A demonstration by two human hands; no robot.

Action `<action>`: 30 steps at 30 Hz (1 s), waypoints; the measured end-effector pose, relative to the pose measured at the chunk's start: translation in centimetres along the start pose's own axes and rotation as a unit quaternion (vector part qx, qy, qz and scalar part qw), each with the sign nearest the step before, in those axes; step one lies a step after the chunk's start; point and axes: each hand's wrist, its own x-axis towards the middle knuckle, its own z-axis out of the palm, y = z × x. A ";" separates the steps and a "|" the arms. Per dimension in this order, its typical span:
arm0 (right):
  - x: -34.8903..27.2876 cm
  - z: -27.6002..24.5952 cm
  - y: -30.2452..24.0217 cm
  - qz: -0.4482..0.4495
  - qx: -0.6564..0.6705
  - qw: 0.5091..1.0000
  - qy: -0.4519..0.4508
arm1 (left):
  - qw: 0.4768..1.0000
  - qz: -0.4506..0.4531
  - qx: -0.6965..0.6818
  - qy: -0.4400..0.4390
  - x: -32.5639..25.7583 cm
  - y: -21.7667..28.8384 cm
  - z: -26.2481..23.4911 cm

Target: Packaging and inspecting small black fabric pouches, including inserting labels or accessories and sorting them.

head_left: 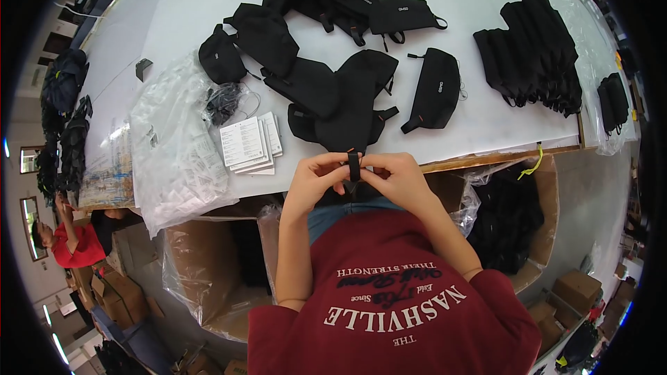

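Note:
At the table's near edge my left hand (pixel 318 179) and my right hand (pixel 397 179) meet, both closed in a pinch. Between them is a black strap loop (pixel 353 167) standing upright, gripped from either side. It seems to belong to the black zip pouch (pixel 337 121) just beyond, though my fingers hide the join. Several more pouches lie in a loose heap farther off, and a single pouch (pixel 435 89) rests to the right with its thin cord spread beside it. White printed cards (pixel 244 144) are stacked left of my hands, below a tangle of dark cords (pixel 224 103).
Crumpled clear plastic (pixel 177 153) covers the table's left front. A neat row of black pouches (pixel 531 55) stands at right. Under the edge are open cartons, one holding black goods (pixel 504 215). A person in red (pixel 78 246) is at far left.

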 end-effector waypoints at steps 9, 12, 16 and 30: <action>0.1 0.2 0.4 0.018 -0.039 0.999 -0.014 | 0.965 0.111 0.183 0.148 -0.8 0.2 2.6; 0.0 0.2 0.4 0.040 -0.024 0.999 -0.017 | 0.945 0.152 0.244 0.158 -1.0 0.4 2.8; -0.2 0.4 0.5 0.028 -0.017 0.999 -0.004 | 0.927 0.170 0.289 0.166 -1.3 0.8 3.3; -0.7 -2.3 0.3 0.051 0.407 0.912 -0.001 | 0.983 0.127 -0.112 0.069 -1.8 0.9 3.1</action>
